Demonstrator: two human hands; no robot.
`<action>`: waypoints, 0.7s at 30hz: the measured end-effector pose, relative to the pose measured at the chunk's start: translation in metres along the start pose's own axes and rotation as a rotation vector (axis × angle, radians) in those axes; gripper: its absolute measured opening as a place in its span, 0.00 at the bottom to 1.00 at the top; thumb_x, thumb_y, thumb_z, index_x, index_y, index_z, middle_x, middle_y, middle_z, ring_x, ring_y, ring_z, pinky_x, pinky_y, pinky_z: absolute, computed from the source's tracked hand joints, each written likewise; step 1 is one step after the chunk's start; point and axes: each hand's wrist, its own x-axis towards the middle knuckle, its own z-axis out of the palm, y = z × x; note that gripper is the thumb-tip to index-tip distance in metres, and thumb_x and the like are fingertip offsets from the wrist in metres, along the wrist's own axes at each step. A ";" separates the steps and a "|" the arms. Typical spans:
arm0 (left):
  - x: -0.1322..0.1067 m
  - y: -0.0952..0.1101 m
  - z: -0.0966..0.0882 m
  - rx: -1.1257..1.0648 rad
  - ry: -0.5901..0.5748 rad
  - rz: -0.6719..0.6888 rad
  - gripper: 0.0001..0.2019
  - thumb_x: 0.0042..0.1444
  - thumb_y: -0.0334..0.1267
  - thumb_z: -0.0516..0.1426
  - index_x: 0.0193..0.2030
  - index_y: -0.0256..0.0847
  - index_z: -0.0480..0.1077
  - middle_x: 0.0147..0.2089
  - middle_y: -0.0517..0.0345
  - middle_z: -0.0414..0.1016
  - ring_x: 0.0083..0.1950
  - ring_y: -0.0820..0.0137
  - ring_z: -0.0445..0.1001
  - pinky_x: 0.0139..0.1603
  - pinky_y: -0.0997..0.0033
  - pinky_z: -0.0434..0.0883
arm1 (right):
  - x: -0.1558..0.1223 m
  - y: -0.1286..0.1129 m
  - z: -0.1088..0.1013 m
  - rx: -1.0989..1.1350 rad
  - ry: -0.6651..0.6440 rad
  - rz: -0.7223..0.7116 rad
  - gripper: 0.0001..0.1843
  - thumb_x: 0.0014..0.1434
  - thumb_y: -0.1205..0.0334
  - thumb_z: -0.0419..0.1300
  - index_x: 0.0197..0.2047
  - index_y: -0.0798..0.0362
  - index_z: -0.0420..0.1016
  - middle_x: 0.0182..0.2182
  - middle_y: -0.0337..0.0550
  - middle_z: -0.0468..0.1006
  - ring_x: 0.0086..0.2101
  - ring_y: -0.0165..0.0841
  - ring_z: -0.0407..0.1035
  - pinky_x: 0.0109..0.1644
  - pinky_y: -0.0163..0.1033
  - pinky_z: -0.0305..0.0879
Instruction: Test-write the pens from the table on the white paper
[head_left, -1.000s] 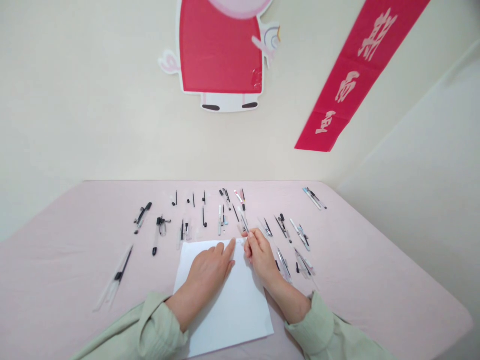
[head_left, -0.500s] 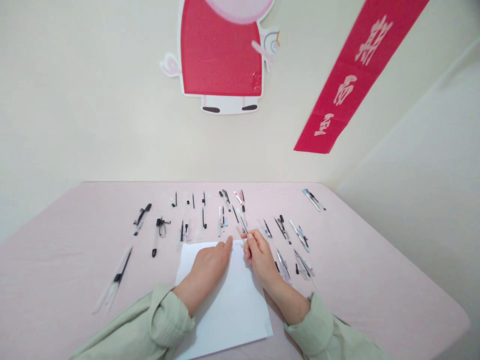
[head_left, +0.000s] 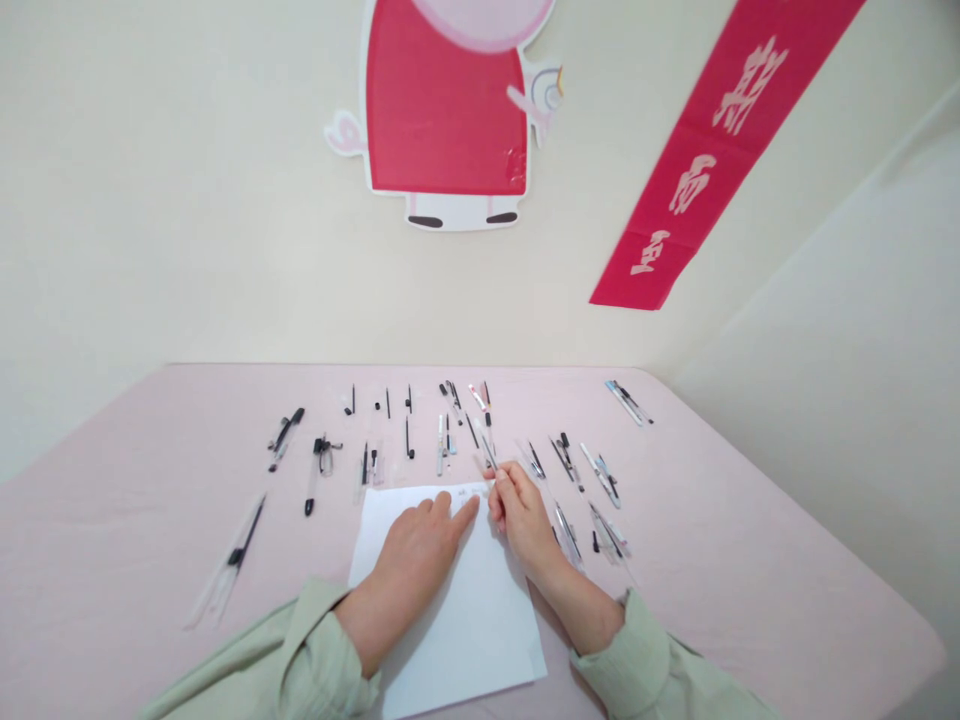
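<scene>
A sheet of white paper (head_left: pixel 480 620) lies in front of me, with faint handwriting near its top edge. My left hand (head_left: pixel 420 540) rests palm down on the upper part of the sheet. Its index finger stretches toward the top right, beside the writing, and it holds nothing. Pinched between the thumb and fingers of my right hand (head_left: pixel 519 508) is a slim pen (head_left: pixel 490 455), its visible end slanting up and away from me. The pen's lower end is hidden by the hand, which is at the paper's upper right edge.
Taken-apart pens, refills and caps are spread over the pink tablecloth (head_left: pixel 750 560), including a black-capped clear pen (head_left: pixel 237 556) at left and several parts (head_left: pixel 606 530) close by my right forearm. A wall (head_left: pixel 225 250) rises behind the table.
My left hand has slid slightly down and its index finger has shifted right, uncovering handwriting at the paper's top. My right hand still grips the pen in nearly the same spot.
</scene>
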 end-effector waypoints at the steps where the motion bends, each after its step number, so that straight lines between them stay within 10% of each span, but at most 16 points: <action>1: 0.000 0.001 0.000 -0.004 0.000 0.001 0.25 0.60 0.27 0.47 0.62 0.50 0.62 0.40 0.50 0.72 0.37 0.61 0.74 0.33 0.67 0.66 | 0.000 0.000 0.000 0.007 -0.001 0.005 0.16 0.64 0.48 0.48 0.35 0.51 0.64 0.16 0.28 0.61 0.15 0.24 0.51 0.18 0.30 0.46; 15: 0.000 0.003 -0.015 -0.048 -0.110 -0.026 0.27 0.59 0.25 0.44 0.64 0.43 0.60 0.45 0.46 0.73 0.43 0.58 0.75 0.38 0.63 0.69 | -0.001 -0.016 -0.003 0.046 -0.029 -0.012 0.14 0.62 0.51 0.52 0.36 0.53 0.68 0.18 0.30 0.62 0.17 0.24 0.52 0.20 0.30 0.47; 21: 0.000 0.001 -0.017 -0.068 -0.142 -0.036 0.28 0.58 0.25 0.43 0.66 0.42 0.58 0.49 0.46 0.72 0.46 0.58 0.74 0.42 0.63 0.68 | 0.030 -0.048 -0.077 -0.187 0.222 -0.229 0.16 0.62 0.55 0.50 0.49 0.54 0.68 0.26 0.35 0.70 0.21 0.27 0.59 0.26 0.32 0.56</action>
